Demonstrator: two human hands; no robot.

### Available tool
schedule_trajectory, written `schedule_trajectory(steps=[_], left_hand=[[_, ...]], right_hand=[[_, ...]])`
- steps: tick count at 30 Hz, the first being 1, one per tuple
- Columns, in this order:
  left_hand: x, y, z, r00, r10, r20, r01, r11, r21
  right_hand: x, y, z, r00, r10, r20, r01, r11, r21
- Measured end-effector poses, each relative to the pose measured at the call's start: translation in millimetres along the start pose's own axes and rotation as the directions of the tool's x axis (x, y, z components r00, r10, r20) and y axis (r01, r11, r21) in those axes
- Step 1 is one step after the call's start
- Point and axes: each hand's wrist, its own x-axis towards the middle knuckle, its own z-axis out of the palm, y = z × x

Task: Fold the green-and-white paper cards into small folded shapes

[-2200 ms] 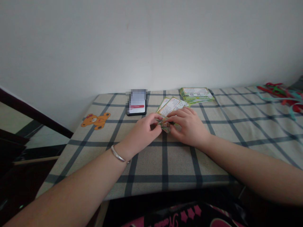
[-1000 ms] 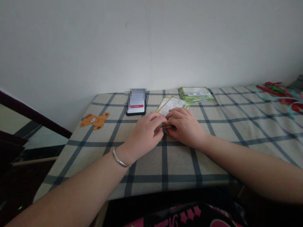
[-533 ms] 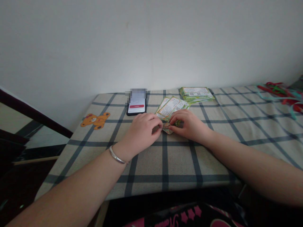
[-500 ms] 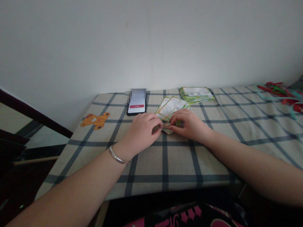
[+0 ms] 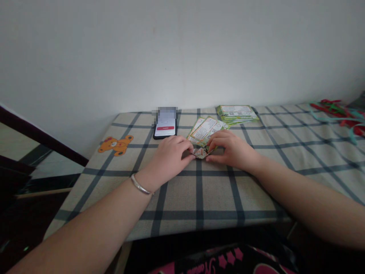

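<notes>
A small printed paper piece [image 5: 200,153], creased and raised in the middle, lies between my hands on the checked tablecloth. My left hand [image 5: 173,154] pinches its left end between thumb and fingertips. At the opposite end, my right hand [image 5: 232,150] grips it with thumb and fingers, which hide part of it. Just beyond the hands, several green and white printed cards [image 5: 205,129] lie fanned out and overlapping. The fingers of my right hand cover the near edge of these cards. A silver bangle [image 5: 140,185] circles my left wrist.
A phone [image 5: 165,127] with a lit screen lies behind my left hand. Near the wall [image 5: 182,53] sits a stack of similar cards [image 5: 238,112]. An orange bear figure [image 5: 116,145] lies flat at left. Red and teal ribbons [image 5: 342,112] are heaped at far right on the tablecloth [image 5: 182,198].
My right thumb and fingers have shifted slightly to the right and spread a little. More of the paper piece shows between the hands, and it looks more creased. The fanned cards stay put.
</notes>
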Motion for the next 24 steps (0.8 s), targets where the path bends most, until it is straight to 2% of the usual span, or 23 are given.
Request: schedule_trajectory(steps=[5, 13, 18, 24], left_hand=[[0, -1, 1.6, 1.0, -0.012, 0.013, 0.012, 1.0, -0.016], [0, -6, 3.4, 0.999, -0.021, 0.043, 0.023, 0.998, -0.059], [-1, -5, 3.4, 0.999, 0.009, 0.037, -0.008, 1.0, -0.019], [0, 0, 2.1, 0.999, 0.03, 0.043, -0.028, 0.998, -0.049]], right_hand=[[-1, 1, 0, 1.0, 0.013, 0.001, -0.013, 1.0, 0.01], [2, 1, 4, 0.996, 0.091, 0.0, -0.09, 0.983, 0.162], [2, -2, 6, 0.996, 0.087, -0.006, -0.086, 0.994, 0.075], [1, -8, 8, 0.996, 0.09, -0.007, -0.09, 0.996, -0.019]])
